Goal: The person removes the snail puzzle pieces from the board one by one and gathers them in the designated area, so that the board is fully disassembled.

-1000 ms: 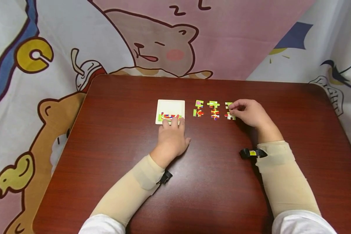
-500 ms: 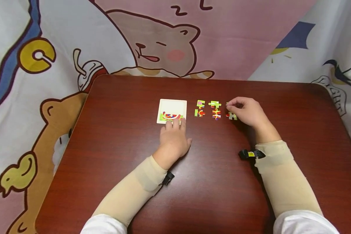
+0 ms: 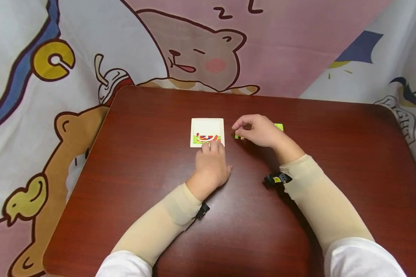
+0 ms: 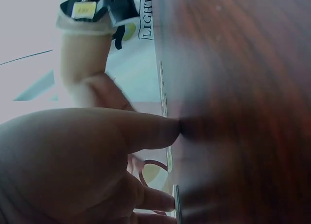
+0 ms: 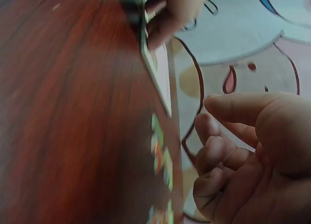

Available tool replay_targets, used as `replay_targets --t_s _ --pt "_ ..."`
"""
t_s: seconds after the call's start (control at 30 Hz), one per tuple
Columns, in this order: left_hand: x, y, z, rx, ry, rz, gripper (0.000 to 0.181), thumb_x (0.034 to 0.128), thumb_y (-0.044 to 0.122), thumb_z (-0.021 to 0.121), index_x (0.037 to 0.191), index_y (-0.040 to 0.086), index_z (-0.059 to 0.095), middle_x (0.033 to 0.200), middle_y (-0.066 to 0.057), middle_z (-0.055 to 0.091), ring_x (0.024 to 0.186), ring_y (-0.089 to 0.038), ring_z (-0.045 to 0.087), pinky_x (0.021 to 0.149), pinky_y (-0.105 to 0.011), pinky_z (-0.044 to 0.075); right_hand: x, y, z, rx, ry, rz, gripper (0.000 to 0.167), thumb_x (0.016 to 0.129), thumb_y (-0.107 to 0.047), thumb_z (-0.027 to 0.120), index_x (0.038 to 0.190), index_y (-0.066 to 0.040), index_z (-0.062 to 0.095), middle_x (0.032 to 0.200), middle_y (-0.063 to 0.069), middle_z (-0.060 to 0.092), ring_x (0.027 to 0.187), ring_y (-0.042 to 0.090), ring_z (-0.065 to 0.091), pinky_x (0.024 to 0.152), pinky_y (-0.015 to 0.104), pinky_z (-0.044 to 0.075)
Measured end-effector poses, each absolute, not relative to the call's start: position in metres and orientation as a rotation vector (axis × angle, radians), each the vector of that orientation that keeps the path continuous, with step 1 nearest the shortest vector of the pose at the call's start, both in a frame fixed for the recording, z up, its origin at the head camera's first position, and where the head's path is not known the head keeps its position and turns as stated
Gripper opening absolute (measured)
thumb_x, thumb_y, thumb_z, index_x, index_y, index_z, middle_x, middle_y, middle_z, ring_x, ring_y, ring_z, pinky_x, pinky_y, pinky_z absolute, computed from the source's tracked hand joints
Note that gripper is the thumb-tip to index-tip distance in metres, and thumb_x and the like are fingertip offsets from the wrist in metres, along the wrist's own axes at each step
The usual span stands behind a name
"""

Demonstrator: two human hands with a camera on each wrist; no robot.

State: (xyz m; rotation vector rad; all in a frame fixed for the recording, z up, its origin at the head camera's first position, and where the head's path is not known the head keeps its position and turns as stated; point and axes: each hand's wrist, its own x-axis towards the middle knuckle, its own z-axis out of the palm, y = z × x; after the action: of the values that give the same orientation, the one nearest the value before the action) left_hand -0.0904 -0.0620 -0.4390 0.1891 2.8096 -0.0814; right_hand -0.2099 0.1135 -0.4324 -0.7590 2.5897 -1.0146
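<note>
In the head view, my left hand [image 3: 212, 166] rests its fingertips on the near edge of a white puzzle tray [image 3: 193, 132], with its thumb out to the side on the table. A strip of colourful picture fills the tray's lower part; the rest of its bed is bare white. My right hand [image 3: 258, 130] hovers above the loose jigsaw pieces [image 3: 279, 126] right of the tray, covering most of them. In the right wrist view, its thumb and loosely bent fingers [image 5: 209, 146] stand slightly apart, and I see nothing between them. Blurred jigsaw pieces [image 5: 167, 169] lie flat below.
Everything lies on a dark red-brown wooden table [image 3: 152, 161] with rounded corners. A printed cloth [image 3: 263, 50] with cartoon animals hangs behind and beside it. Each wrist carries a black strap-on camera [image 3: 276, 180].
My right hand has moved left, from the far-right jigsaw pieces to those nearer the tray. A green piece it was touching now shows behind it. My left hand keeps its place on the tray.
</note>
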Motion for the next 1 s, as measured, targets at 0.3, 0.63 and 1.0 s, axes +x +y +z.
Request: replay_targets --t_s 0.3,0.63,1.0 --pt "-0.09 -0.063 -0.438 0.202 2.816 -0.089 0.09 0.0998 0.065 0.062 0.164 0.006 0.039 0.15 -0.014 0.045 0.128 -0.032 0.046 0.096 -0.042 0.049 -0.216 0.06 -0.427 -0.94 2.448 -0.84 0.015 0.1 -0.012 0.071 0.109 -0.007 0.081 0.101 0.003 0.077 0.09 0.023 0.064 0.085 0.041 0.05" --pt "-0.091 -0.068 -0.435 0.238 2.803 -0.062 0.087 0.099 0.063 0.065 0.164 0.01 0.042 0.15 -0.014 0.045 0.131 -0.033 0.046 0.097 -0.043 0.05 -0.222 0.034 -0.431 -0.917 2.325 -0.817 0.018 0.097 -0.012 0.069 0.11 -0.005 0.08 0.094 0.001 0.076 0.09 0.019 0.066 0.087 0.037 0.051" --pt "-0.094 -0.069 -0.434 0.227 2.771 -0.043 0.087 0.0987 0.063 0.065 0.162 0.008 0.042 0.149 -0.01 0.047 0.132 -0.031 0.045 0.097 -0.043 0.05 -0.239 0.019 -0.43 -0.861 2.295 -0.833 0.017 0.099 -0.009 0.069 0.11 -0.001 0.079 0.094 0.004 0.076 0.091 0.02 0.066 0.088 0.036 0.052"
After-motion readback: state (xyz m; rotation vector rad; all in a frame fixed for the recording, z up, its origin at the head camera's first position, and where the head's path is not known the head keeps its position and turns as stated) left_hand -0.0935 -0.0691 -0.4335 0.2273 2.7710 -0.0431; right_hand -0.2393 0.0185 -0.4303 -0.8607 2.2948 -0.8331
